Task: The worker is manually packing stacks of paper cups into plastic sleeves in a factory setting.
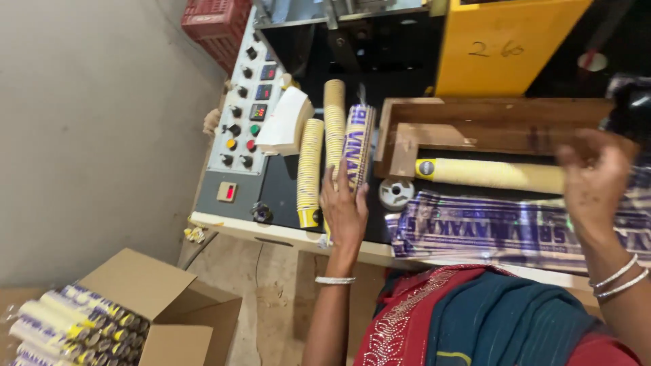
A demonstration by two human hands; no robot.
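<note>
My left hand rests with fingers spread on the near end of a plastic-wrapped stack of paper cups lying on the machine top. Two unwrapped yellow cup stacks lie just left of it. My right hand is raised and blurred over a long yellow cup stack lying in front of a wooden tray. Its fingers are apart and seem to hold nothing. Printed clear plastic sleeves lie flat below that stack.
A control panel with knobs, buttons and small displays stands at the left of the machine. A white folded cloth lies beside it. An open cardboard box with several wrapped cup stacks sits on the floor at lower left. A yellow machine body rises behind.
</note>
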